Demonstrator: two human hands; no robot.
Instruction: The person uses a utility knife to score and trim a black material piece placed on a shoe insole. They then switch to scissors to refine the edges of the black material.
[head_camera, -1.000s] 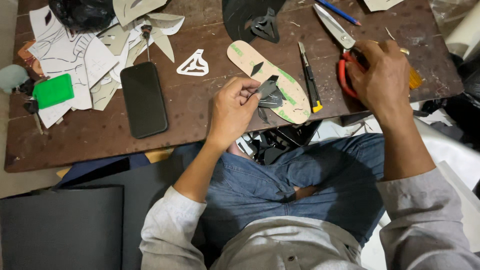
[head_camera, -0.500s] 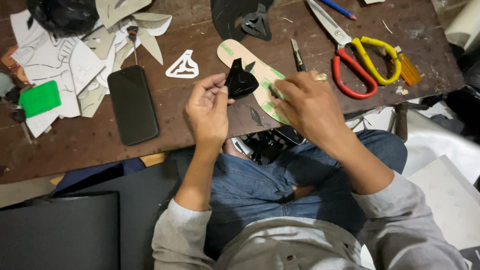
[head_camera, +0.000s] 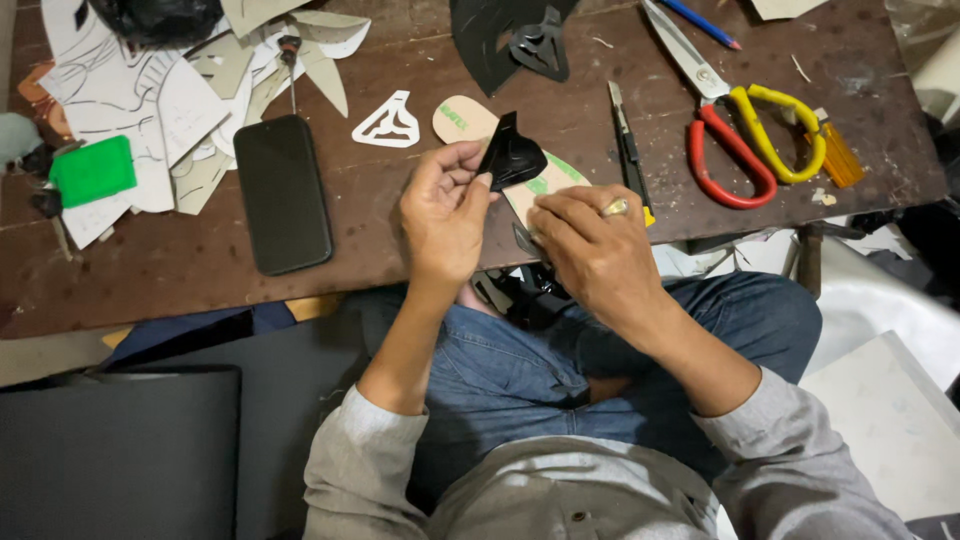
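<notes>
1. The left hand (head_camera: 440, 215) pinches a black cut piece (head_camera: 512, 157) at its edge, held up over the table (head_camera: 200, 270) edge.
2. The right hand (head_camera: 590, 245) is curled, fingertips at the piece's lower end; whether it grips cannot be told.
3. Judged done: the piece is cut out. The scissors (head_camera: 740, 130) and knife (head_camera: 627, 150) lie unused.
4. Judged left: fitting or shaping, over the insole (head_camera: 462, 120).

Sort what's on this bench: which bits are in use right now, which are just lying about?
In use: left hand, right hand, black cut piece, tan insole pattern.
Lying about: phone, scissors, craft knife, green block.
</notes>
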